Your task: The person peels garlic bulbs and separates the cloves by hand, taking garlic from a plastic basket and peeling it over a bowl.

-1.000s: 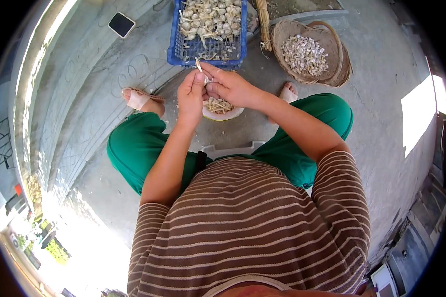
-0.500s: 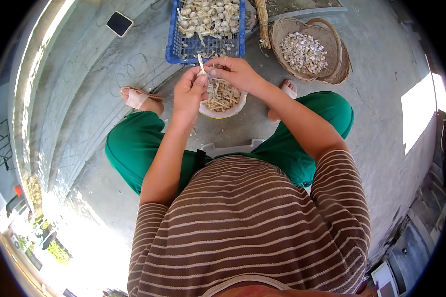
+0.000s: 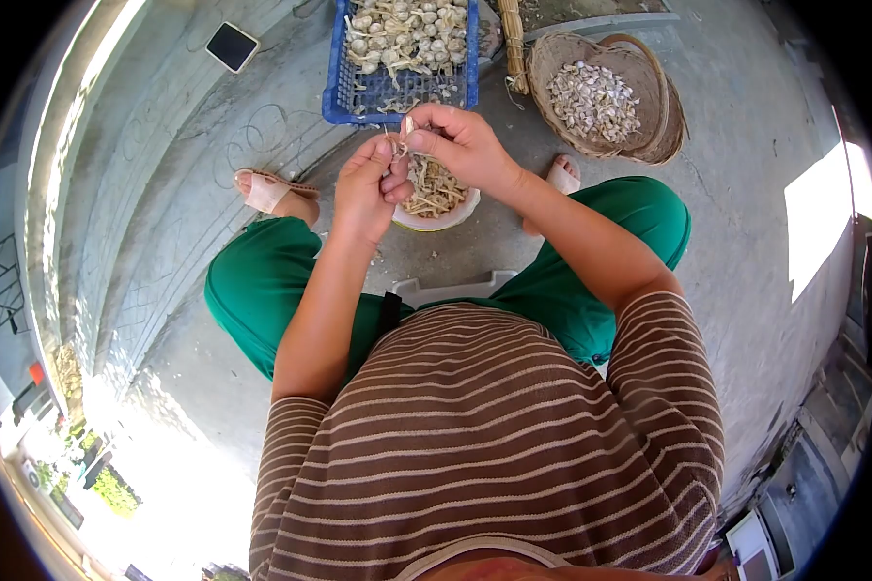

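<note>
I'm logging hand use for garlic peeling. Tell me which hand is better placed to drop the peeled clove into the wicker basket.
Probably the right hand: its fingertips pinch the garlic clove, and the wicker basket sits on that side. The left hand is farther from it.

Bare concrete floor (image 3: 746, 116) right of wicker basket (image 3: 649, 145); blue crate (image 3: 344, 97) and white bowl (image 3: 436, 218) close ahead.

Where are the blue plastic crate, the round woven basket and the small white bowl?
blue plastic crate (image 3: 347, 95): head view, left wall.
round woven basket (image 3: 545, 60): head view, left rim.
small white bowl (image 3: 434, 221): head view, near rim.
</note>
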Demonstrator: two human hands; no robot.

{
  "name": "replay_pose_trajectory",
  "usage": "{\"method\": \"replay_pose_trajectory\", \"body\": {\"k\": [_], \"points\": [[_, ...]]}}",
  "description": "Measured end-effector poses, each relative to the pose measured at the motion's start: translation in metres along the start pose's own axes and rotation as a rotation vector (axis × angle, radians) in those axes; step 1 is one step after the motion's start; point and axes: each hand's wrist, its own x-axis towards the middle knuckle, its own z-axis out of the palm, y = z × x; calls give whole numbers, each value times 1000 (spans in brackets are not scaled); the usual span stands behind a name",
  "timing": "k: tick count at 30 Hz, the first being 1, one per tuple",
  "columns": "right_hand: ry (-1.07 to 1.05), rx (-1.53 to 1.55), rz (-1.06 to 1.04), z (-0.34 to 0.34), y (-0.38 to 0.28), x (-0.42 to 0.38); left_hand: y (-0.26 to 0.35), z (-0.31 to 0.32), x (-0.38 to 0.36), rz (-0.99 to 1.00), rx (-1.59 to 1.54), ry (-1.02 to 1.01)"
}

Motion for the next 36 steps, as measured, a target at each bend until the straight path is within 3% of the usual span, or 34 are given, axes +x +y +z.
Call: {"method": "replay_pose_trajectory", "body": {"k": [3,5,6,10,12,15,21,26,28,30,34,36], "points": [[51,-5,43,-11,-2,-1,1,-4,1,8,-51,0],[-38,-457,171,-22,0,4,2,-5,1,10,-53,8],[-133,-860,-31,-25,3,6,2,-6,0,2,-48,13],[-91,-685,-38,-17,11,5,0,-3,-2,-31,21,7],[-123,41,95,-7,13,5,-3,2,-3,-43,35,5],[-155,-54,197,-4,8,3,-5,5,-2,-56,78,16],[-93,-230,138,-3,-2,1,-12,3,-1,-23,161,43],[6,-181,136,-12,7,4,-21,-15,5,-38,225,2],[21,-240,133,-15,4,3,-26,-9,4,-106,193,215],[12,-413,153,-16,0,1,-26,-12,5,-130,100,204],[-48,-335,184,-14,10,-2,-21,-8,5,-121,-28,217],[-41,-319,84,-8,20,-5,-21,-4,4,-115,-51,214]]}}
